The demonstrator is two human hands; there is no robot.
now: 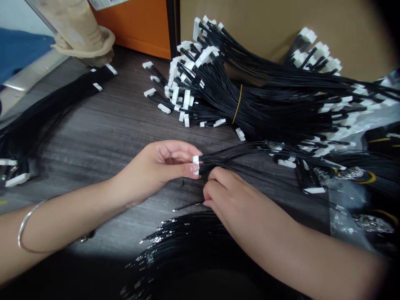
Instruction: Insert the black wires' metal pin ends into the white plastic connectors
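Between the thumb and fingers of my left hand [175,162] is a small white connector housing [196,164], with several thin black wires running from it to the right. My right hand [226,187] is closed, its fingertips pinching a single black wire [189,206] whose bare metal end points left. Just below it lies a thick fan of loose black wires [193,237] with shiny metal terminals at their left ends. The right hand is a little right of and below the connector and covers part of the wires behind it.
A large bundle of black cables [218,87] with white connectors, tied by a yellow band [238,104], lies at the back. More cables [59,93] lie at the left. Behind stand an orange box [137,29] and a cup holder [84,48]. Plastic bags [346,225] lie at right.
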